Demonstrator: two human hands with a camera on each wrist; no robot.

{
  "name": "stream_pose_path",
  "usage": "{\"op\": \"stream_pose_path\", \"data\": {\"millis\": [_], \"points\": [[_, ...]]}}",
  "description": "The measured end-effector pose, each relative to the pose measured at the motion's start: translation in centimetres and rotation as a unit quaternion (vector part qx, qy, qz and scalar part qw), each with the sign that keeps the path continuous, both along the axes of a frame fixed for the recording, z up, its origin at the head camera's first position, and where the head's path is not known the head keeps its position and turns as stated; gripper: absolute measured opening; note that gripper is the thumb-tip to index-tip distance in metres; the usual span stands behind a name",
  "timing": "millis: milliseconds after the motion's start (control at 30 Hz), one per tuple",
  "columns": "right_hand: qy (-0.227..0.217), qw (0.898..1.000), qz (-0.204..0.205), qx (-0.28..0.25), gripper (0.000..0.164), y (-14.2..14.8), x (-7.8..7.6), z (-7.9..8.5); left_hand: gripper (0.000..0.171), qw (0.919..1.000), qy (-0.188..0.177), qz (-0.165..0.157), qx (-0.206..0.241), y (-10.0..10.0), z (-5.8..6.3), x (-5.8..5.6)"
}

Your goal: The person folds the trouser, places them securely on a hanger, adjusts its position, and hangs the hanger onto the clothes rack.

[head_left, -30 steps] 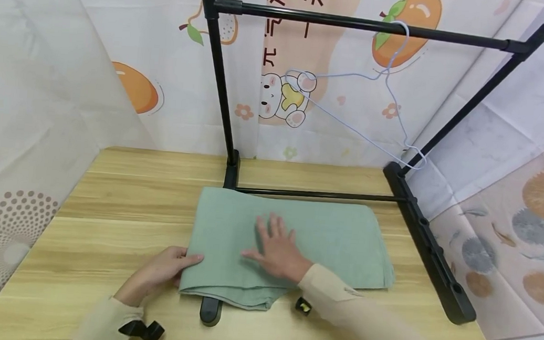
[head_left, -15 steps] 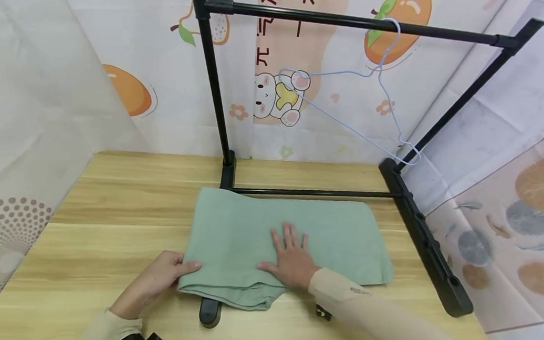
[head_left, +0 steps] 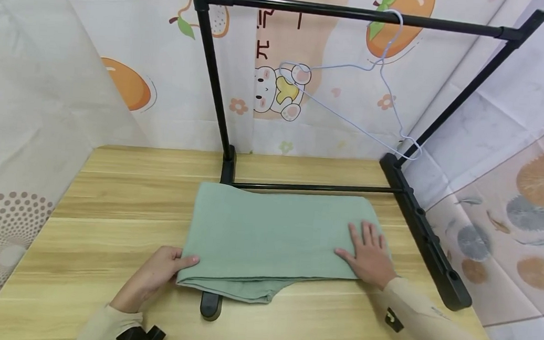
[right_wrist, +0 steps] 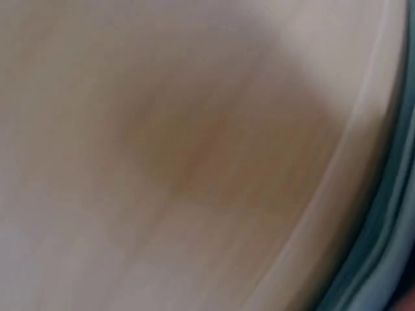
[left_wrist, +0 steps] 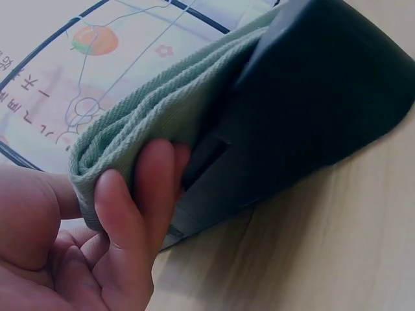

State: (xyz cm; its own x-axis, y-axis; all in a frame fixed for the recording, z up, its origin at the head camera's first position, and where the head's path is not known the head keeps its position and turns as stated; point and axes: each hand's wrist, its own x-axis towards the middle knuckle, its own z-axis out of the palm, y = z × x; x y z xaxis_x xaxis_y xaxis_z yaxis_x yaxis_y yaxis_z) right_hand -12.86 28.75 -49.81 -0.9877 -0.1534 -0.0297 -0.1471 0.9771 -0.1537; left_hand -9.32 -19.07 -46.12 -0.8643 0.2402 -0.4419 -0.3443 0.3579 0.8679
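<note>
The cloth's [head_left: 267,233] long axis runs left to right between your left hand [head_left: 158,270], pinching its near-left edge, and your right hand [head_left: 371,259], fingers [head_left: 368,235] spread on its right end.

Matt woven cloth [head_left: 267,233]; smooth wood-look tabletop [head_left: 123,196].

The head camera looks forward and down over the left hand [head_left: 157,271] and the right hand [head_left: 371,258]. The left-wrist camera, close by the left hand, faces past it toward the black tubular rack [head_left: 311,8]; the right-wrist camera looks closely at the pale wood-grain tabletop [right_wrist: 194,162] beside the right hand. All three share the folded sage-green cloth [head_left: 267,233].
</note>
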Motion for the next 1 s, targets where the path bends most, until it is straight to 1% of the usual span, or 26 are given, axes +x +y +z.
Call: {"op": "stream_pose_path", "data": {"millis": [67,133,233,300,367,433,467,533,600,700,767,800,833,900,933,1000], "points": [[-0.007,1.000,-0.020,-0.005,0.084,1.7,0.1,0.1,0.049,1.0000,-0.003,0.003,-0.002,0.0,-0.3,0.1],[-0.020,0.999,-0.042,-0.014,0.085,2.7,0.2,0.2,0.052,1.0000,-0.003,0.009,-0.003,0.0,-0.6,0.3],[-0.029,0.997,-0.063,-0.026,0.088,2.9,0.6,0.8,0.057,0.9999,-0.005,0.016,-0.001,0.1,-0.8,0.7],[-0.014,0.998,-0.056,-0.013,0.090,2.0,0.8,1.5,0.059,0.9999,-0.012,0.005,0.011,0.2,-0.8,0.8],[0.013,1.000,-0.026,0.000,0.089,0.2,1.1,2.5,0.060,0.9991,-0.023,-0.020,0.029,0.2,-0.8,1.0],[0.037,0.999,0.021,0.007,0.087,-2.4,1.2,3.4,0.058,0.9968,-0.028,-0.054,0.051,0.0,-0.6,1.2],[0.042,0.998,0.050,0.008,0.086,-4.1,1.3,3.8,0.056,0.9955,-0.031,-0.067,0.059,-0.1,-0.5,1.3],[0.040,0.993,0.107,-0.002,0.084,-7.7,1.4,4.4,0.053,0.9940,-0.029,-0.082,0.065,-0.4,-0.4,1.5],[0.026,0.988,0.153,-0.011,0.084,-11.5,1.7,4.9,0.050,0.9938,-0.023,-0.088,0.064,-0.5,-0.2,1.5],[0.006,0.977,0.215,-0.008,0.086,-16.4,2.2,5.5,0.050,0.9946,-0.015,-0.086,0.057,-0.5,0.0,1.4],[-0.009,0.966,0.257,0.009,0.087,-19.1,2.7,5.5,0.049,0.9950,-0.008,-0.084,0.053,-0.4,0.1,1.3],[-0.019,0.959,0.281,0.019,0.087,-20.2,3.0,5.4,0.048,0.9953,-0.006,-0.082,0.050,-0.4,0.1,1.4],[-0.030,0.952,0.302,0.028,0.088,-21.1,3.4,5.2,0.048,0.9954,-0.002,-0.083,0.047,-0.3,0.2,1.4],[-0.054,0.941,0.330,0.050,0.090,-22.2,4.1,4.6,0.047,0.9957,0.002,-0.083,0.042,-0.2,0.3,1.5],[-0.066,0.937,0.336,0.062,0.092,-22.3,4.5,4.2,0.047,0.9959,0.002,-0.082,0.039,-0.1,0.4,1.6],[-0.080,0.934,0.337,0.088,0.094,-21.9,4.8,3.4,0.047,0.9960,0.005,-0.082,0.035,0.1,0.8,1.7]]}}
